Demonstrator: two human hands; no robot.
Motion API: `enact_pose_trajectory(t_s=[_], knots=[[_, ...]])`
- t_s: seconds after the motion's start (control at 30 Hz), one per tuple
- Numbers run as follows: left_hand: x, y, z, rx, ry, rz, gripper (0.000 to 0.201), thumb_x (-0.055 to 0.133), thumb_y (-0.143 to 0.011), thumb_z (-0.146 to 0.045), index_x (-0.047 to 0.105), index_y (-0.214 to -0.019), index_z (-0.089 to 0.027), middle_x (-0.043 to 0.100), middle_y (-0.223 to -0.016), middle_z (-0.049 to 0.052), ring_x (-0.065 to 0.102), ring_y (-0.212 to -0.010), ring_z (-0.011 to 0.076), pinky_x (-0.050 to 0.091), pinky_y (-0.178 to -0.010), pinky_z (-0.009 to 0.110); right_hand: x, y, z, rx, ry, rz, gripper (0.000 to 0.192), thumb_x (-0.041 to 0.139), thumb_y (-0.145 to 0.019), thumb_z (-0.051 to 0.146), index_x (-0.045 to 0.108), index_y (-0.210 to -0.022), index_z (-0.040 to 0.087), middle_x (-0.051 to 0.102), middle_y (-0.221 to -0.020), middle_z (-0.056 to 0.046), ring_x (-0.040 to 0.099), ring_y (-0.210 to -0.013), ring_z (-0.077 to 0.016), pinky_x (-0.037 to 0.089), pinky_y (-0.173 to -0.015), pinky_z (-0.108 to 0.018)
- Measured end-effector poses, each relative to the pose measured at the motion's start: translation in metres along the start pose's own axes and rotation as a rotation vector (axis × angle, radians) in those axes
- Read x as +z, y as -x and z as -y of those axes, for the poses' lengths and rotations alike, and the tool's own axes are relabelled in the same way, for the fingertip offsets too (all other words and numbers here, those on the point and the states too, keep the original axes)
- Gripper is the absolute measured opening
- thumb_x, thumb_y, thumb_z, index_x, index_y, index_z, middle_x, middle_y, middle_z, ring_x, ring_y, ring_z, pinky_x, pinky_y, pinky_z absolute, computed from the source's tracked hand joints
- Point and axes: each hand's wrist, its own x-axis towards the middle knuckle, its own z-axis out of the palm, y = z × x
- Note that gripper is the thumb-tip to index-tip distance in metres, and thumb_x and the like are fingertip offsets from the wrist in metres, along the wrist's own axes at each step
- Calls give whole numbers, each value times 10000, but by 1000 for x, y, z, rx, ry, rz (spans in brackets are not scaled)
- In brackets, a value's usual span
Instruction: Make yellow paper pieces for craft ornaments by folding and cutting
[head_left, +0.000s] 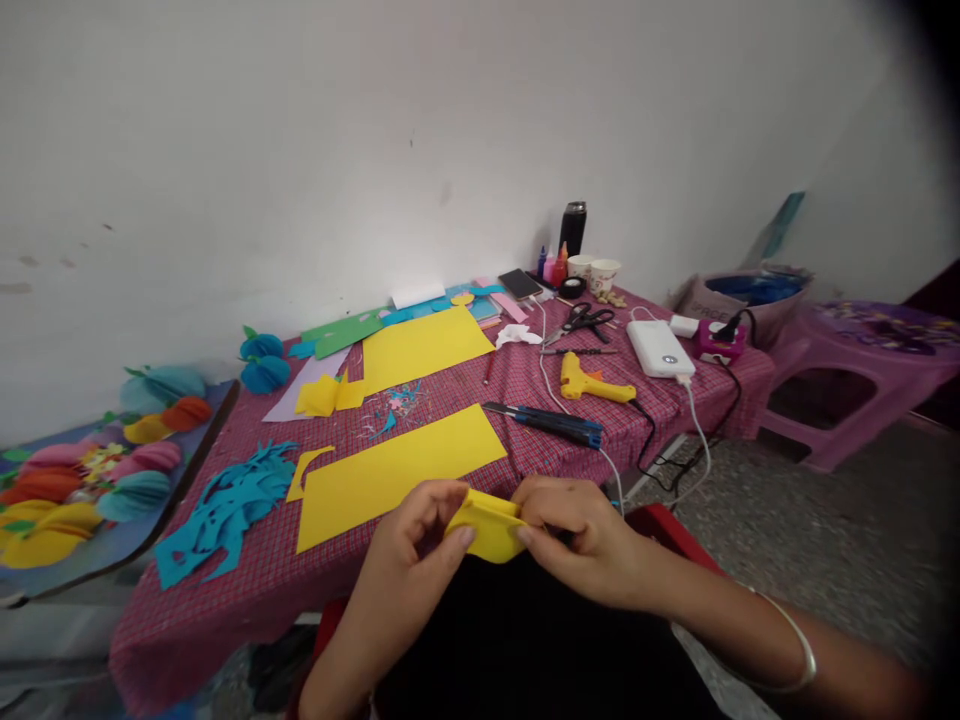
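We held one small folded yellow paper piece (489,525) pinched between both hands, left hand (411,545) and right hand (581,535), fingers closed on it, just off the near edge of the desk (225,600) with the red checked cloth. Two large yellow paper sheets (397,472) lay beyond; one yellow glue gun (592,383), one pair of scissors (581,321). Open grey floor (787,500) lay right.

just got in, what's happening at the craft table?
A person is working a small folded piece of yellow paper between both hands: left hand and right hand each pinch it, over the near edge of the checked tablecloth. A larger yellow sheet lies flat just beyond it. Teal cut-outs sit to the left. A yellow glue gun, a blue-handled cutter and scissors lie untouched further back.
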Motion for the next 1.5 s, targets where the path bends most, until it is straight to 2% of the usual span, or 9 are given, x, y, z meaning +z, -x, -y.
enact_pose_trajectory(t_s=[0.07, 0.13, 0.33, 0.73, 0.9, 1.1, 1.27, 1.37, 1.5], knots=[[-2, -2, -2, -37, -17, 149, 115, 583, -846, -246, 632, -922, -176, 635, -799, 10, 605, -747, 150, 466, -656, 238, -3, -1, 1, -8, 14, 74, 223, 479, -889, 114, 448, -680, 184, 551, -727, -23, 510, -650, -103, 369, -591, -216], [-1, -2, -5, -12, -95, 179, 144, 557, -873, -283, 634, -836, -167, 617, -760, 7, 570, -709, 141, 435, -636, 234, -4, -2, 2, -2, 19, 122, 228, 468, -890, 113, 432, -678, 188, 533, -719, -18, 492, -647, -105, 358, -589, -223], [9, 3, -9, 128, -241, 110, 207, 511, -917, -289, 606, -779, -168, 570, -694, -19, 519, -638, 108, 377, -585, 213, -2, -2, 0, 31, -16, 157, 252, 464, -884, 119, 364, -668, 202, 473, -685, 5, 450, -633, -104, 338, -583, -232], [12, 7, -8, 146, -382, 51, 325, 369, -986, -285, 452, -686, -189, 446, -636, -35, 438, -585, 97, 312, -548, 237, -3, -2, 2, 56, -32, 209, 254, 477, -868, 104, 359, -663, 197, 452, -697, 11, 438, -637, -100, 328, -586, -237], [6, 4, -5, 327, -506, 68, 313, 408, -959, -176, 356, -651, -198, 397, -598, -49, 406, -543, 85, 283, -541, 244, -3, -4, 2, 79, -115, 201, 223, 497, -870, 140, 420, -667, 189, 454, -676, 21, 436, -615, -94, 332, -574, -232], [0, 6, 0, 486, -575, -34, 289, 439, -913, -97, 355, -660, -208, 398, -593, -47, 420, -537, 93, 302, -553, 249, -7, -7, 3, 135, -182, 175, 215, 492, -906, 232, 482, -698, 181, 485, -662, 22, 449, -593, -94, 343, -561, -231], [3, 6, 5, 470, -575, -102, 260, 434, -900, -104, 379, -669, -210, 417, -599, -40, 452, -544, 100, 327, -561, 243, -6, -4, -1, 246, -327, 193, 220, 512, -904, 279, 498, -711, 172, 481, -675, 22, 430, -599, -95, 344, -553, -225], [7, 4, 7, 422, -564, -96, 285, 403, -911, -121, 351, -646, -213, 385, -568, -48, 429, -503, 94, 302, -523, 243, -2, -2, -4, 319, -401, 174, 236, 545, -898, 324, 493, -725, 173, 485, -696, 21, 429, -612, -95, 342, -548, -217], [14, 1, 10, 418, -501, -86, 313, 367, -923, -136, 297, -629, -216, 354, -553, -50, 413, -487, 92, 283, -510, 247, 1, -3, -7, 218, -333, 109, 343, 544, -908, 344, 423, -633, 177, 474, -681, 20, 440, -628, -95, 339, -584, -226]])
